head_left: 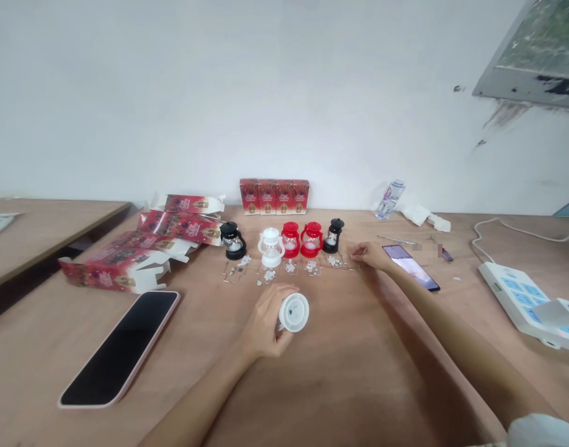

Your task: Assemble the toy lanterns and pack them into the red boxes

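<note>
- Left hand (267,324) is gripping a white piece (294,312), its round base facing the camera, over the table (340,372).
- Right hand (368,255) is touching down beside wires (352,268); whether its fingers are pinching one, nobody can tell.
- 5 lanterns (290,241) are standing upright; parts (291,267) are lying loose before them.
- 4 boxes (267,197) are standing closed; opened boxes (182,227) are suggesting finished unpacking.

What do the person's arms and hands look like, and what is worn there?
The left hand and right hand are ungloved, with no watch visible. The left forearm and right forearm are bare. What looks like a whitish sleeve shows beyond the right forearm.
</note>
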`<act>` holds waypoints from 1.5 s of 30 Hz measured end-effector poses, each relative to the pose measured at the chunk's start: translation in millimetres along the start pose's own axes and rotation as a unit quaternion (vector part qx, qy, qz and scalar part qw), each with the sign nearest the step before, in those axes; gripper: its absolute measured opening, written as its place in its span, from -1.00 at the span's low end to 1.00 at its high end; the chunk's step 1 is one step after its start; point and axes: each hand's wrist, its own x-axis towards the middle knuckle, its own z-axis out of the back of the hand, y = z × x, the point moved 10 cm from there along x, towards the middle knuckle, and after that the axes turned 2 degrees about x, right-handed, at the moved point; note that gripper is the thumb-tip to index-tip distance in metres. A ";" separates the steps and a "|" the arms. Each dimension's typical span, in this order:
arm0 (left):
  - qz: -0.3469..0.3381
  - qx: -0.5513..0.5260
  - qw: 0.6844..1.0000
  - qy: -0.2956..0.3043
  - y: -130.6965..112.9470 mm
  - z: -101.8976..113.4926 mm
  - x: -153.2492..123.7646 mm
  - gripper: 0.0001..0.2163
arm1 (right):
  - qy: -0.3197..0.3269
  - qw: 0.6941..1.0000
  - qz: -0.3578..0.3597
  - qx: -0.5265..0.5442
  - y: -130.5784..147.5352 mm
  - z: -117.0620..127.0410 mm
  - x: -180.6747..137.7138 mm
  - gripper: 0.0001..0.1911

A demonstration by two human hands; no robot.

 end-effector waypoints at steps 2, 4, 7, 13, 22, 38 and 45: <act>-0.005 0.002 1.000 -0.004 -0.9 1.0 0.1 -0.50 | 0.001 1.000 -0.002 -0.013 3.4 2.6 1.2 -0.93; -0.010 0.004 1.000 -0.009 -2.2 2.2 0.1 -0.51 | 0.000 1.000 0.003 -0.021 11.0 5.1 -1.3 -0.90; -0.009 0.008 1.000 -0.010 -1.9 2.3 -0.2 -0.50 | -0.013 0.999 0.027 -0.025 35.0 8.1 -17.5 -0.89; -0.007 0.000 1.000 -0.010 -0.8 0.4 -0.6 -0.51 | -0.119 0.965 0.196 0.130 135.2 20.9 -99.8 -0.84; -0.014 0.008 1.000 -0.017 -5.2 3.0 1.8 -0.57 | -0.105 0.920 0.333 0.180 210.5 -6.9 -155.1 -0.85; -0.015 0.002 1.000 -0.022 -5.2 3.0 1.9 -0.57 | -0.127 0.906 0.382 0.128 221.4 -6.2 -163.1 -0.89; -0.026 0.003 1.000 -0.011 -5.8 0.4 0.5 -0.58 | -0.107 0.921 0.339 0.161 219.2 -15.0 -157.4 -0.85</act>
